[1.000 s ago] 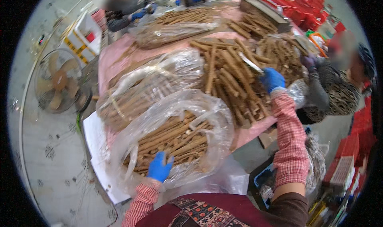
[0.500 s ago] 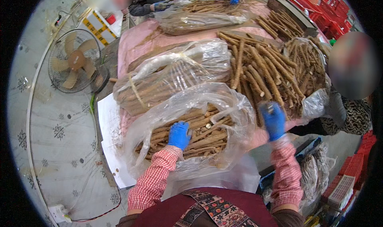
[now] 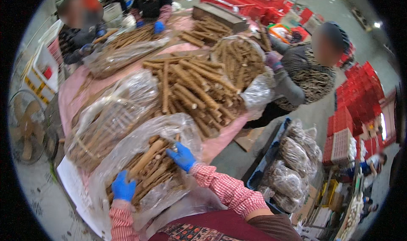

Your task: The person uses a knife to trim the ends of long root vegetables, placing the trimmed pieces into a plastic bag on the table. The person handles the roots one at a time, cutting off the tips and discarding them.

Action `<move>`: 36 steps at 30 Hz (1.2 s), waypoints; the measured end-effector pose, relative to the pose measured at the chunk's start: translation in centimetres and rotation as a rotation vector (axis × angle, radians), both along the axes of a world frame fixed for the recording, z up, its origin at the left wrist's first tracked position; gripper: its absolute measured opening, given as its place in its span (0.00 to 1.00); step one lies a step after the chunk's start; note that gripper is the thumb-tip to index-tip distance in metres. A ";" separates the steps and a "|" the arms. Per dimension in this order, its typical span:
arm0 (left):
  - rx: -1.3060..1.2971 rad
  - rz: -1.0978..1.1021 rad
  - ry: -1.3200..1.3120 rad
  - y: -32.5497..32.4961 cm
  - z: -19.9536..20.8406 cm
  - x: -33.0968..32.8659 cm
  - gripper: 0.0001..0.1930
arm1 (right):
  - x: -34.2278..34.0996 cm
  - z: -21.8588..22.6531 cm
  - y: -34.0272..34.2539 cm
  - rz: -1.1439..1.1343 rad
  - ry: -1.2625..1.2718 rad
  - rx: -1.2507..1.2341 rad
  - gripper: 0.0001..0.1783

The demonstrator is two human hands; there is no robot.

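Note:
Long brown roots, like yams [image 3: 157,172], lie in an opened clear plastic bag [image 3: 101,167] close in front of me. A thicker, paler root [image 3: 146,158] runs slantwise on top of them. My left hand [image 3: 124,186], in a blue glove, rests on the roots at the bag's left side, fingers apart, beside the thick root's near end. My right hand [image 3: 182,157], also blue-gloved, reaches in from the right. Its fingers bend over root ends near the thick root's far end; the fingertips are partly hidden. Past the bag lies a pile of loose, thick roots [image 3: 190,88].
A filled plastic bag [image 3: 114,118] lies left of the pile on the pink-covered table [image 3: 70,86]. Another open bag of roots [image 3: 239,63] stands by a co-worker [image 3: 303,71] at right. A blue crate [image 3: 254,177] with bagged goods is right of me; a fan [image 3: 27,126] stands left.
The view has swung to the right. My right hand has moved from beside the loose pile into the bag. A thicker root now shows on top of the bag's contents, beside my left hand.

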State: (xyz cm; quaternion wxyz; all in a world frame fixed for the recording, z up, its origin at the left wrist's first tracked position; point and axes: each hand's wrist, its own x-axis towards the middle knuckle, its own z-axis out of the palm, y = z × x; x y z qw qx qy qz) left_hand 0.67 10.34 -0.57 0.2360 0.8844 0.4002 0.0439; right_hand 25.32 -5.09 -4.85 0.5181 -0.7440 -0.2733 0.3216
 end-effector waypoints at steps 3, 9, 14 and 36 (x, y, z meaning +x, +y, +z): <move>-0.040 -0.060 -0.099 -1.3 1.5 -0.5 0.21 | -0.6 -1.9 -0.9 -0.072 0.076 0.107 0.30; -0.182 -0.123 -0.265 -4.6 2.4 -0.2 0.19 | -2.4 6.8 -3.5 -0.200 0.434 0.327 0.21; -0.006 -0.260 -0.156 -5.7 4.9 1.4 0.23 | 0.9 5.8 -6.4 -0.234 -0.102 0.171 0.14; 0.407 0.004 -0.026 0.5 12.4 -13.1 0.16 | 11.5 2.8 -11.9 -0.591 0.754 0.868 0.15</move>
